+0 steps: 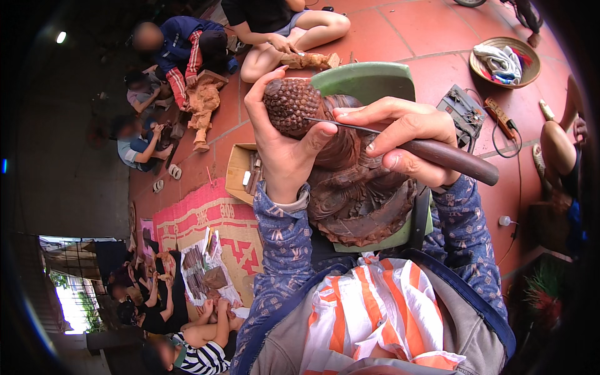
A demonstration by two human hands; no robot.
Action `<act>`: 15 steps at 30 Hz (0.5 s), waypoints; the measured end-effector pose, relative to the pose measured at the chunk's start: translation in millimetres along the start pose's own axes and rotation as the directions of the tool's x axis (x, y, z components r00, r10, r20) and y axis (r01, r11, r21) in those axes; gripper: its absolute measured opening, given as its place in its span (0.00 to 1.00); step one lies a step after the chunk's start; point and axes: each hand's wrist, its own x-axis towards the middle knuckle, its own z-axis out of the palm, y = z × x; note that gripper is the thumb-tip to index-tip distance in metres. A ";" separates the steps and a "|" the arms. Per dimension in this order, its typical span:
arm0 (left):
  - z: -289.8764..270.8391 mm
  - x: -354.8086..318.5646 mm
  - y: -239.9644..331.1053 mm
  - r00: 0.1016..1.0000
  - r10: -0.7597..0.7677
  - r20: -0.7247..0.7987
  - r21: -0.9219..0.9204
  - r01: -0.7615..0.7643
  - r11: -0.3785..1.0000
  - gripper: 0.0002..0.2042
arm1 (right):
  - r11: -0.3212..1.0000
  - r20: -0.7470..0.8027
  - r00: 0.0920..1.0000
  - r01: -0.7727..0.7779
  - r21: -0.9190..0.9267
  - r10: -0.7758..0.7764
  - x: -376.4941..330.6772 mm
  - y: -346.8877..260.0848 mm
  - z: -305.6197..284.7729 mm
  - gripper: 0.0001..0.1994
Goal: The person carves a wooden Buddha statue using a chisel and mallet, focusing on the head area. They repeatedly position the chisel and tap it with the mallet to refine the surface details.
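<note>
A dark brown carved wooden statue (362, 203) lies tilted back in front of me, its knobbly curled head (290, 105) toward the far left. My left hand (281, 150) wraps round that head, fingers behind it and thumb beside the tool's thin shaft. In my right hand (415, 131) is a carving chisel with a thick dark wooden handle (459, 161). Its slim metal tip touches the curls near the head's edge. Behind and under the statue shows a green plastic chair (387, 81).
Left of the statue stands a cardboard box (237, 172) with tools, beside a red patterned mat (200, 215). At right are a grey electrical box (462, 112), a power strip (500, 119) with cable, and a basket of cloths (531, 75). Several people sit around, some with carvings.
</note>
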 end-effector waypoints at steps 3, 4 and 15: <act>-0.5 -0.3 -1.8 1.000 0.013 0.002 0.000 -0.013 1.000 0.44 | 1.000 -0.001 1.000 0.010 0.013 -0.010 0.0 0.8 -0.1 0.08; -0.6 -0.1 -2.8 1.000 0.018 0.004 0.002 -0.018 1.000 0.44 | 1.000 -0.006 1.000 0.014 0.022 -0.014 -0.2 0.9 -0.2 0.08; -2.2 -1.2 -7.0 0.999 0.048 -0.008 0.052 -0.047 0.998 0.44 | 0.995 -0.033 0.999 0.031 -0.089 -0.035 8.8 -8.0 1.8 0.07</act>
